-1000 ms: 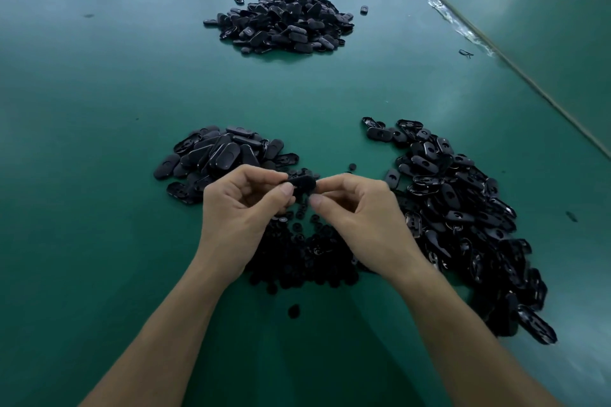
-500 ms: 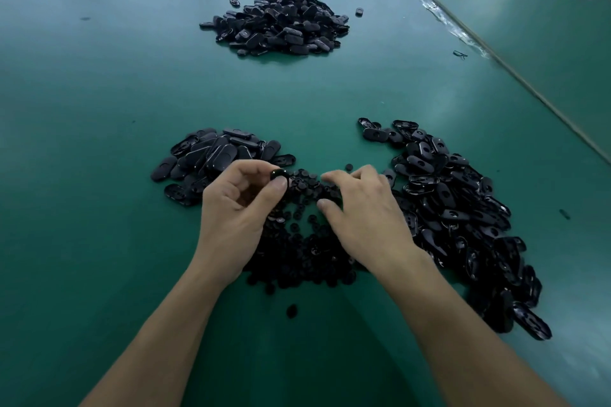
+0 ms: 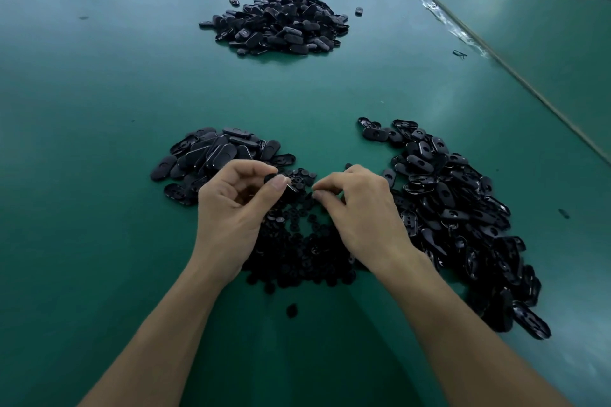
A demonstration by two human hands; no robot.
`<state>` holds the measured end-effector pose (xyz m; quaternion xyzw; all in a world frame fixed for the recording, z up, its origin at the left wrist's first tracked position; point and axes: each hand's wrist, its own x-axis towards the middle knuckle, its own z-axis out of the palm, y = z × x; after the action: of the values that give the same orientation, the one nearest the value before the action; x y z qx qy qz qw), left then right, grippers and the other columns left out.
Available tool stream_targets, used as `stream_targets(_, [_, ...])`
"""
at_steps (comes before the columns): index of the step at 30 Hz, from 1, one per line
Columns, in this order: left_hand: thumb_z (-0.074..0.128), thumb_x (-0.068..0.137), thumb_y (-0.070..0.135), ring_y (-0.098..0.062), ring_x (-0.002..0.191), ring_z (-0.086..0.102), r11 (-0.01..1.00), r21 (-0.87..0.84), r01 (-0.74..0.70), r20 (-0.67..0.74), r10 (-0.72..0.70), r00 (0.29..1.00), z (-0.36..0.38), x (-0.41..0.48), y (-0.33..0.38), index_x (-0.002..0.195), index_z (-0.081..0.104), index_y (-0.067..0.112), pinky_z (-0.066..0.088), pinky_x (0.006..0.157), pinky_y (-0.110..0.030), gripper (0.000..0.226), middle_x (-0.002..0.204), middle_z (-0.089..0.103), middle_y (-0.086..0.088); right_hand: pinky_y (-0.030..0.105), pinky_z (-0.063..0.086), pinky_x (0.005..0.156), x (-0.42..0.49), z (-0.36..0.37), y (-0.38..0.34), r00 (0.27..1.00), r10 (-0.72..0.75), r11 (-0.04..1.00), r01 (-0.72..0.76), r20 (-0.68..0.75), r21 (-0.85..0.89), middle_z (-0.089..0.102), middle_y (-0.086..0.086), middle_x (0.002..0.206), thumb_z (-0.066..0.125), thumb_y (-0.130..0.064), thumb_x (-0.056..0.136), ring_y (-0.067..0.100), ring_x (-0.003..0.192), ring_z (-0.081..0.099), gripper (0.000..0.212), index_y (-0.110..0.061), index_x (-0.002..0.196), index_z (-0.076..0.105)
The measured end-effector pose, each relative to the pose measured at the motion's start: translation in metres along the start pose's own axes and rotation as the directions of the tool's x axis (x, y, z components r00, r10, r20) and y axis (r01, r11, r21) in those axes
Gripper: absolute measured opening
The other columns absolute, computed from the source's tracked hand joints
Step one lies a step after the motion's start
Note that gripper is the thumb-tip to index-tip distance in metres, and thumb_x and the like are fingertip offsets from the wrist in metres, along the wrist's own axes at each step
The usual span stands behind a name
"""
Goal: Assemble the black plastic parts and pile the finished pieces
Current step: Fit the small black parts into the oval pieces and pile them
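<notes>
My left hand (image 3: 238, 205) pinches a black oval plastic part (image 3: 288, 188) between thumb and fingers, just above a heap of small round black pieces (image 3: 297, 251). My right hand (image 3: 360, 208) hovers over the same heap with thumb and forefinger pinched together; whether a small piece sits between them is hidden. A pile of solid oval covers (image 3: 211, 155) lies to the left of my hands. To the right spreads a long pile of oval shells with holes (image 3: 463, 218). A far pile of black pieces (image 3: 281, 23) sits at the back.
The green table (image 3: 99, 109) stretches wide on the left. A seam (image 3: 515, 76) at the right divides it from a second green table. Single stray pieces lie at the far pile's right side (image 3: 359, 11) and near my forearms (image 3: 291, 310). Orange stools stand beyond the far edge.
One second ago both hands held one oval part together. My right hand let go and dropped to the heap of small round pieces; my left hand keeps the oval part.
</notes>
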<state>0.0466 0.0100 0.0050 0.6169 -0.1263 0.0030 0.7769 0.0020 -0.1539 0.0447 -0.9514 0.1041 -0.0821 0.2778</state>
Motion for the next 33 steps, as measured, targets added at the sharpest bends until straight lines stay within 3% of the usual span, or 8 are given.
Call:
stream_targets(3, [0.083,0.077,0.036,-0.029,0.085,0.069,1.0,-0.01,0.011,-0.002,-0.011,1.0,0.001,0.0,0.002,0.088,0.071,0.031,0.056,0.076,-0.025,0.017,0.082,0.071,0.0,0.017,0.053,0.081,-0.002,-0.001,0.0,0.999,-0.012,0.985,0.018,-0.035,0.174,0.072,-0.009,0.09,0.068,-0.019,0.095,0.001,0.083,0.065,0.012,-0.017,0.102,0.077])
stream_targets(5, [0.086,0.077,0.03,-0.015,0.076,0.069,1.0,-0.019,0.012,-0.023,-0.013,1.0,0.002,0.0,0.003,0.086,0.069,0.027,0.055,0.069,-0.021,0.019,0.078,0.071,0.004,0.006,0.047,0.074,-0.004,-0.002,-0.001,0.998,0.005,0.96,0.011,-0.056,0.281,0.07,-0.017,0.083,0.07,-0.017,0.093,-0.006,0.08,0.064,0.009,-0.017,0.099,0.077])
stream_targets(7, [0.082,0.075,0.02,-0.01,0.07,0.07,0.999,-0.051,0.018,-0.041,-0.02,0.999,0.003,0.0,0.003,0.088,0.067,0.018,0.056,0.067,-0.02,0.02,0.075,0.071,0.003,0.008,0.049,0.073,-0.005,-0.003,-0.002,0.997,0.026,0.929,0.002,-0.071,0.371,0.07,-0.018,0.08,0.071,-0.016,0.091,-0.006,0.078,0.066,0.007,-0.02,0.094,0.077])
stream_targets(12, [0.079,0.077,0.016,-0.02,0.077,0.075,0.995,-0.083,0.055,-0.06,-0.06,0.996,0.004,-0.002,0.004,0.093,0.074,0.016,0.059,0.07,-0.025,0.017,0.081,0.076,-0.006,0.019,0.057,0.073,-0.006,-0.007,-0.009,0.99,0.042,0.853,0.033,-0.131,0.521,0.073,-0.012,0.075,0.073,-0.016,0.089,0.004,0.074,0.071,0.015,-0.03,0.085,0.071])
stream_targets(16, [0.076,0.08,0.016,-0.022,0.08,0.076,0.995,-0.069,0.078,-0.051,-0.082,0.995,0.004,-0.001,0.002,0.098,0.074,0.013,0.059,0.072,-0.025,0.019,0.086,0.077,-0.009,0.021,0.058,0.071,-0.009,-0.004,-0.017,0.991,0.034,0.841,0.043,-0.132,0.539,0.074,-0.01,0.074,0.075,-0.014,0.088,0.005,0.071,0.072,0.017,-0.031,0.084,0.071])
stream_targets(19, [0.076,0.08,0.013,-0.017,0.074,0.074,0.996,-0.026,0.08,-0.023,-0.08,0.997,0.004,-0.001,0.003,0.101,0.074,0.012,0.058,0.071,-0.023,0.02,0.084,0.077,-0.008,0.014,0.054,0.068,-0.01,0.002,-0.023,0.988,0.027,0.856,0.055,-0.149,0.514,0.072,-0.012,0.071,0.076,-0.012,0.086,0.0,0.07,0.069,0.014,-0.026,0.083,0.072])
stream_targets(25, [0.075,0.08,-0.001,-0.013,0.07,0.072,0.998,-0.033,0.051,-0.001,-0.051,0.999,0.004,-0.003,0.004,0.088,0.073,0.01,0.059,0.068,-0.022,0.014,0.079,0.077,-0.005,0.005,0.045,0.072,-0.01,0.011,-0.03,0.984,0.002,0.885,0.081,-0.179,0.458,0.071,-0.011,0.082,0.076,-0.01,0.086,-0.002,0.077,0.065,0.01,-0.02,0.086,0.076])
stream_targets(33, [0.079,0.079,0.007,-0.014,0.074,0.072,1.0,0.003,0.027,-0.004,-0.027,1.0,0.004,-0.002,0.003,0.088,0.074,0.017,0.059,0.07,-0.023,0.014,0.082,0.077,-0.006,0.005,0.043,0.071,-0.009,0.01,-0.032,0.982,0.011,0.88,0.08,-0.188,0.468,0.068,-0.006,0.085,0.078,-0.011,0.085,-0.001,0.076,0.061,0.011,-0.022,0.086,0.076])
